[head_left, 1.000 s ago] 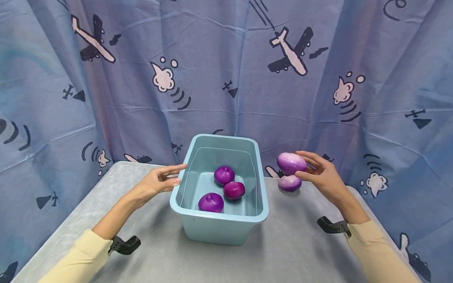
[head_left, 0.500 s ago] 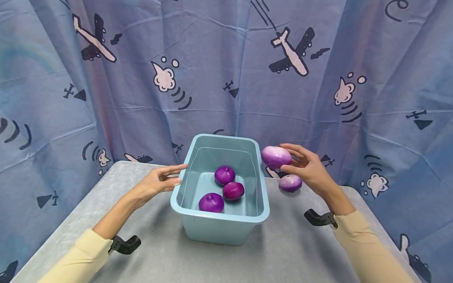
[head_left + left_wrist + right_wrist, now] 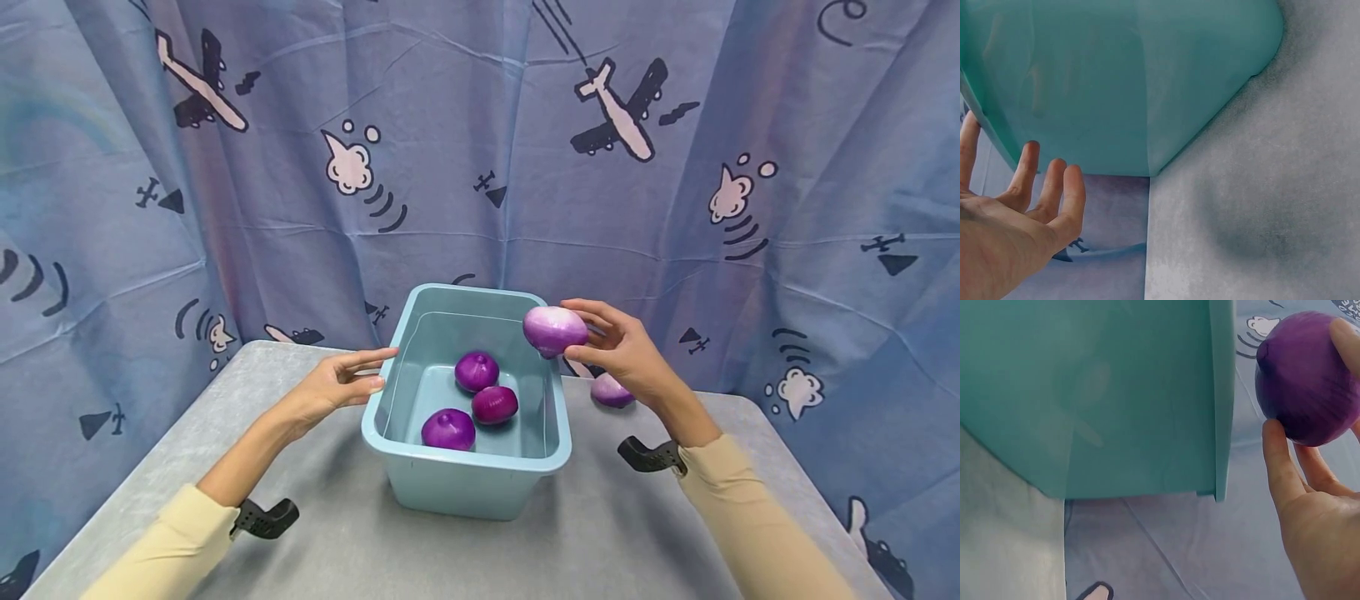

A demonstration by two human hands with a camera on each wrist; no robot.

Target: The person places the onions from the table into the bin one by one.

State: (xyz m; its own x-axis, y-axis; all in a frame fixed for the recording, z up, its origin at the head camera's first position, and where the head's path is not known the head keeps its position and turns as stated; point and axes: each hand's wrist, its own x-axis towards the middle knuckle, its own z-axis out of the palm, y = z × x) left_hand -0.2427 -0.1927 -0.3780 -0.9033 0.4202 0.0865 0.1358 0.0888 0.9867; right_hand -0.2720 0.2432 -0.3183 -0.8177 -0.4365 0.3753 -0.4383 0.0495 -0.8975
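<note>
A purple onion [image 3: 555, 331] is held by my right hand [image 3: 618, 346] between thumb and fingers, over the right rim of the light blue plastic bin [image 3: 465, 483]. In the right wrist view the same onion [image 3: 1310, 378] shows above the bin's rim, gripped at its side. My left hand [image 3: 333, 387] touches the bin's left rim with its fingertips, fingers extended. In the left wrist view these fingers [image 3: 1072, 194] stand beside the bin's outer wall. Inside the bin lie a round onion [image 3: 476, 372], a redder onion [image 3: 495, 405] and another round onion [image 3: 447, 429] nearest the front.
Another onion [image 3: 611, 391] lies on the grey table [image 3: 315, 533] right of the bin, partly hidden by my right hand. A blue curtain [image 3: 435, 150] with airplane prints hangs behind the table. A black wrist mount [image 3: 648, 456] sits on my right wrist.
My right hand has carried its onion leftward, from above the onion on the table to the bin's right rim. My left hand stays at the left rim.
</note>
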